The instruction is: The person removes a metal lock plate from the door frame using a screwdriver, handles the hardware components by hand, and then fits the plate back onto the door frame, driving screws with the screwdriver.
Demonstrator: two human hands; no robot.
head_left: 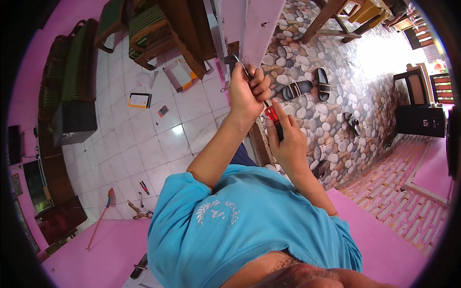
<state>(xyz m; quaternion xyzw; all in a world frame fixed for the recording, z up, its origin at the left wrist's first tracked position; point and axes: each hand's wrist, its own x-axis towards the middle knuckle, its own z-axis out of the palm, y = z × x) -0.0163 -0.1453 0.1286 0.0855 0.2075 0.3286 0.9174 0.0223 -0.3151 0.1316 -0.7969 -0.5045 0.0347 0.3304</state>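
Screwdriver (272, 114), red-and-dark handle, sits in your right hand (290, 139): thumb one side, extended fingers the other, closed on it, no gap. Long axis runs diagonally, butt down-right toward your chest, front end up-left into your left hand (247, 93). That hand is the forward one, fingers curled tight round a slim metal rod (246, 71) that pokes out past them, roughly in line with the handle. Can't tell if rod and handle are one piece; your fingers hide the join. Rod tip points up-left, just beside the rusty patch (233, 47) on the pale door post (259, 29); contact unclear. Black slide sandals (323, 81) lie off to your right.
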